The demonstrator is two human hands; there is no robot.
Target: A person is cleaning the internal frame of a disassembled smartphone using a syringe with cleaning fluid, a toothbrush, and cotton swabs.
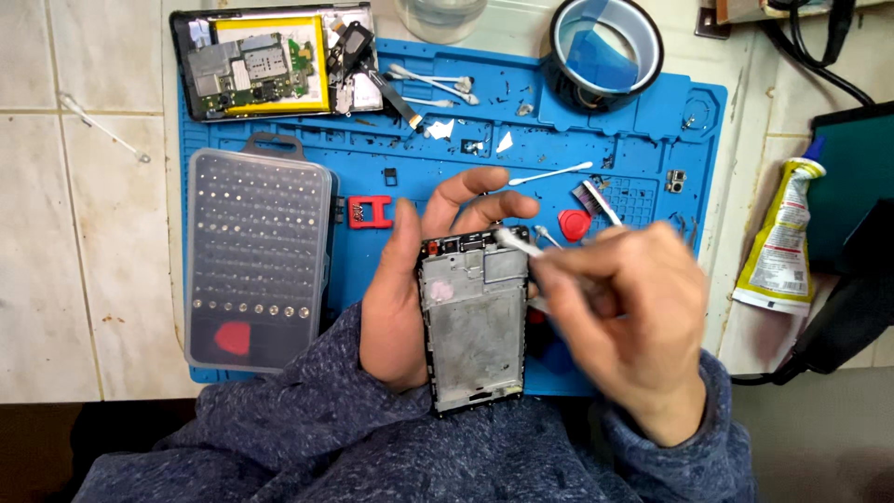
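Note:
My left hand [405, 289] grips an opened phone frame [473, 317], bare metal inner side up, held upright over the blue repair mat [633, 149]. My right hand [624, 317] pinches a white cotton swab [518, 243] whose tip touches the frame's top right corner. The swab's shaft is mostly hidden in my fingers.
A clear case of screwdriver bits [256, 256] lies at left. Phone back with circuit board and yellow battery [270, 65] sits top left. Loose swabs [433, 86], tape roll [605, 51], red pick [575, 225], red clip [370, 212] and a glue tube [782, 242] lie around.

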